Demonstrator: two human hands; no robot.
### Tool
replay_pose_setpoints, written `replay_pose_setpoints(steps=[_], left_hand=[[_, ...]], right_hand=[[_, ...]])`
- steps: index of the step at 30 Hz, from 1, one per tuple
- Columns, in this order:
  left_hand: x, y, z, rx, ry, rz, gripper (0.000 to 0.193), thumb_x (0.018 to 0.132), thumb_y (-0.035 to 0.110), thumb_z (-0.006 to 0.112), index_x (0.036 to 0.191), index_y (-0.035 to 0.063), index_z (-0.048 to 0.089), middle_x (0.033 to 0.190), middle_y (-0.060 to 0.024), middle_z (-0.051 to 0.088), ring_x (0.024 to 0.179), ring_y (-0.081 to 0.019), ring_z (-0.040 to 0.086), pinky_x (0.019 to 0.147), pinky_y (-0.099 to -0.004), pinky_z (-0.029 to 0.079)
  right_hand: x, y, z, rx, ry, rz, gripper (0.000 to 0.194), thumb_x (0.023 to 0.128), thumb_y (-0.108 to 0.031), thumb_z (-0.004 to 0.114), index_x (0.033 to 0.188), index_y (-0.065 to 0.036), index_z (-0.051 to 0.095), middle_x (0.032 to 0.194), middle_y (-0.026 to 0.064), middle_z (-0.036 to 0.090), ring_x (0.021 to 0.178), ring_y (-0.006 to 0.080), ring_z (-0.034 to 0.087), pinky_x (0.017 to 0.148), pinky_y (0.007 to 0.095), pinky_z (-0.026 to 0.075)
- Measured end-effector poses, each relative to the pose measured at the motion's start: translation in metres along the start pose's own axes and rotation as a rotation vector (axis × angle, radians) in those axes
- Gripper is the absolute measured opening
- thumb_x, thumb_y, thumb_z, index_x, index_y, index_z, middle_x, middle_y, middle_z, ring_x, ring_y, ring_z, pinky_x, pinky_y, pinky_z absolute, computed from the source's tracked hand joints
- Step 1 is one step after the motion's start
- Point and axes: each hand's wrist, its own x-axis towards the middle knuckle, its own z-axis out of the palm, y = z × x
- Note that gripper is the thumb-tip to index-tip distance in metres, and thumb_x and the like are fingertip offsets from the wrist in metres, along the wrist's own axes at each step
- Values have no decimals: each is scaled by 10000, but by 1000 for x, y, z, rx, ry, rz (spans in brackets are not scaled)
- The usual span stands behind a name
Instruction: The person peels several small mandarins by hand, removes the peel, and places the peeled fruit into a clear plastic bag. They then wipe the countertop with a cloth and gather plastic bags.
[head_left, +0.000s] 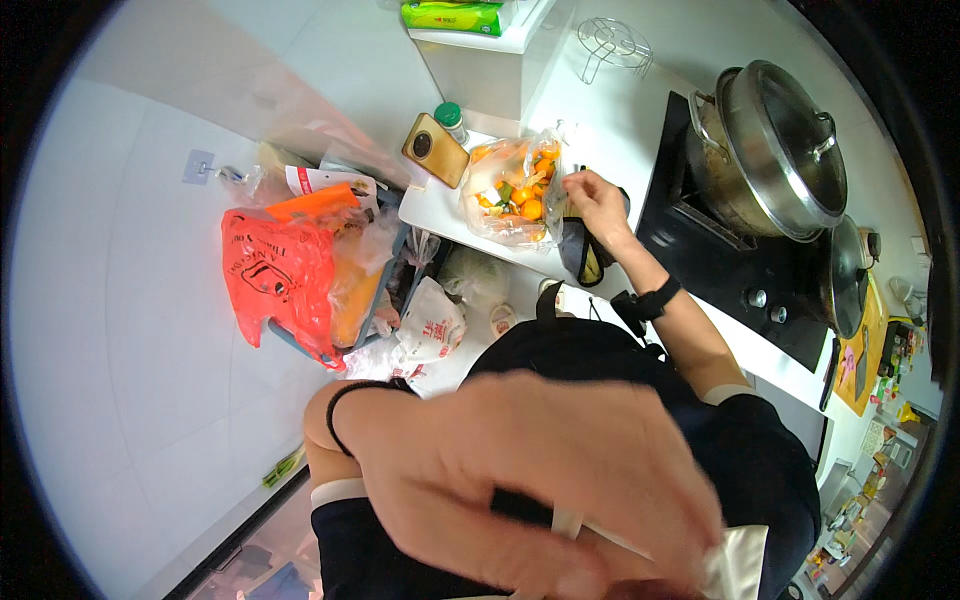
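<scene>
Loosely curled, my right hand (598, 206) is at the right edge of a clear plastic bag (480, 191) of small orange citrus fruits (523, 196) with leaves and peel. Nothing shows in its fingers; whether they touch the bag is unclear. A black and grey cloth item (581, 251), perhaps a mitt, lies partly under this hand. My left hand (532, 480) is blurred and very close to the camera, its fingers bent toward the thumb. A pale strip shows in the gap between them; whether it is held cannot be told. A gold phone (451, 161) leans near a green-capped jar (450, 120).
Right of the fruit is a black cooktop (739, 277) with a lidded steel pot (780, 142) and a lidded pan (845, 277). A wire rack (615, 45) stands behind. Left of the counter, a red plastic bag (277, 262) hangs over a grey bin (384, 289).
</scene>
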Motion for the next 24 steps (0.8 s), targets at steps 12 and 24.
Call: replay_pose_setpoints(steps=[12,24], left_hand=[[-169,-65,-222,817,952,-610,279,959,180,618,1188,25,659,1104,-14,677,1009,-88,587,880,-236,454],[-246,-114,-265,1560,968,-302,368,852,250,668,1191,107,658,1198,-182,641,960,-262,638,832,-333,510]], right_hand=[[-49,61,-15,-1053,-168,-172,715,806,-424,745,1432,-246,447,1530,129,359,1320,396,425,1037,538,395],[-53,96,2,-1067,24,-284,677,779,-354,627,1411,-184,452,1507,98,358,1369,322,314,1115,514,190]])
